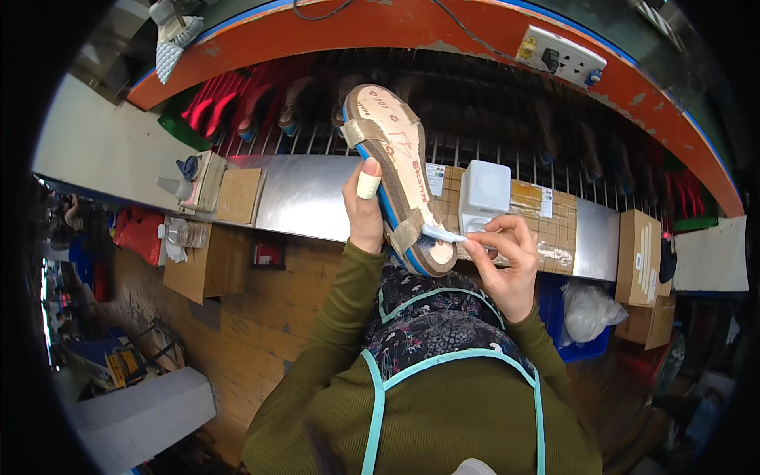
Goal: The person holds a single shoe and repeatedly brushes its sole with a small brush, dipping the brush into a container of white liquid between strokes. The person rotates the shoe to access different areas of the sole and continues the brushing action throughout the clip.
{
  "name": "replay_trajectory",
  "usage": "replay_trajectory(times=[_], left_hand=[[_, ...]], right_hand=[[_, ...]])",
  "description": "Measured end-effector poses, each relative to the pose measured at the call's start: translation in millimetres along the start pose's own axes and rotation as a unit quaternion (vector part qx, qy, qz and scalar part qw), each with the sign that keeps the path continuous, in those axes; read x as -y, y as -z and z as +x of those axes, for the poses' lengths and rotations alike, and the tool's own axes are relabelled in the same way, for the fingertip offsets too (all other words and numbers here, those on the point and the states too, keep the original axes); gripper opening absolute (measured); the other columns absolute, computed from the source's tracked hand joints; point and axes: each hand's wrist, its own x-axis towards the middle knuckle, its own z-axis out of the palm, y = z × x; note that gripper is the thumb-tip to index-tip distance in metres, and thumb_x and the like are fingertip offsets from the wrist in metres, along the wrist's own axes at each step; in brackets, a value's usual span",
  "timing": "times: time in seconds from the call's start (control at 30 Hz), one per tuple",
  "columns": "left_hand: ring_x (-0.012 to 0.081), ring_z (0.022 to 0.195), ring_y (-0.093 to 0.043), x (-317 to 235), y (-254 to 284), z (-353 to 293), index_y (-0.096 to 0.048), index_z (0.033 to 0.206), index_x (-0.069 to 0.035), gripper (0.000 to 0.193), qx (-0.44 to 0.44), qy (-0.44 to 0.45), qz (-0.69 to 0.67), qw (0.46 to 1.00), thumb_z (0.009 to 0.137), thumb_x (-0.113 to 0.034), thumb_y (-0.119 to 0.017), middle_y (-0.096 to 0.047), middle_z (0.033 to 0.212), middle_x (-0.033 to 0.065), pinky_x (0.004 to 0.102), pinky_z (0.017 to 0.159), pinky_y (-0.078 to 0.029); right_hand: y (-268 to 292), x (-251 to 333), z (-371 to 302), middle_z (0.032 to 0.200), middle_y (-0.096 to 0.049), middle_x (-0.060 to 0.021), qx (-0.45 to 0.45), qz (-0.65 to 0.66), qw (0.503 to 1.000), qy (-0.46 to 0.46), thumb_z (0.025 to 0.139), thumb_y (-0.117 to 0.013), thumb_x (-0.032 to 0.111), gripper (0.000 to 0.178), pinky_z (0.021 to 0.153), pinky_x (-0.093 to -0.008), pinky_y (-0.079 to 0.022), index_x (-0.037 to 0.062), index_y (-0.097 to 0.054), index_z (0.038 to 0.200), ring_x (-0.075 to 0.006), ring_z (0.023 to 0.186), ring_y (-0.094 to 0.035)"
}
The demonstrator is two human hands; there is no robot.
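My left hand, tape wrapped round its thumb, grips an unfinished sandal by its side. The sandal is held up at a slant, its pale marked underside facing me. A brown rim, blue sides and tan strap ends folded over the edge show on it. My right hand pinches a thin white brush that looks like a toothbrush. Its head lies against the sandal near the lower strap, where dark bristles partly show. The fingers of my left hand behind the sandal are hidden.
Behind the sandal, a white box-shaped container stands on a cardboard sheet on the metal bench. Further back, several sandals sit on a barred rack under red light. An orange beam with a power strip arches above.
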Motion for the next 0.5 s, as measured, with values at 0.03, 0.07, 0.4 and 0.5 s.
replay_trajectory(times=[0.03,0.07,0.4,0.5], left_hand=[[0.0134,0.088,-0.063,0.9,-1.2,-0.6,-0.060,0.114,0.005,0.061,-0.012,-0.020,0.005,1.000,0.098,-0.052,-0.050,-0.066,0.101,0.0102,0.0266,0.078,-0.052],[0.0134,0.088,-0.063,1.4,-3.7,0.9,-0.060,0.113,0.005,0.060,-0.016,-0.032,-0.002,0.999,0.099,-0.052,-0.049,-0.066,0.102,0.0101,0.0265,0.078,-0.052],[0.0183,0.105,-0.063,-1.8,-1.7,21.2,-0.047,0.137,-0.004,0.067,0.047,0.056,-0.071,0.995,0.099,-0.059,-0.041,-0.061,0.123,0.0112,0.0333,0.090,-0.053],[0.0159,0.090,-0.068,-6.7,-8.2,25.5,-0.057,0.122,0.003,0.062,0.011,0.052,-0.119,0.991,0.099,-0.053,-0.046,-0.067,0.105,0.0126,0.0291,0.077,-0.057]], right_hand=[[-2.6,0.4,-3.9,0.093,-0.061,-0.0013,-0.030,-0.024,0.999,0.024,0.077,-0.082,0.016,0.014,0.079,-0.0297,-0.030,0.0101,-0.077,0.088,-0.0083,0.062,-0.056],[-4.0,0.6,-4.7,0.094,-0.061,-0.0013,-0.058,-0.049,0.996,0.052,0.077,-0.082,0.016,0.015,0.079,-0.0298,-0.030,0.0100,-0.077,0.089,-0.0086,0.063,-0.056],[-8.0,-6.9,1.2,0.093,-0.062,-0.0025,-0.078,-0.018,0.992,0.102,0.072,-0.084,0.013,0.019,0.079,-0.0303,-0.034,0.0102,-0.078,0.089,-0.0130,0.074,-0.057],[-4.6,-9.3,-2.3,0.096,-0.061,-0.0031,-0.033,0.050,0.993,0.101,0.071,-0.085,0.012,0.020,0.079,-0.0308,-0.037,0.0104,-0.078,0.089,-0.0148,0.077,-0.057]])
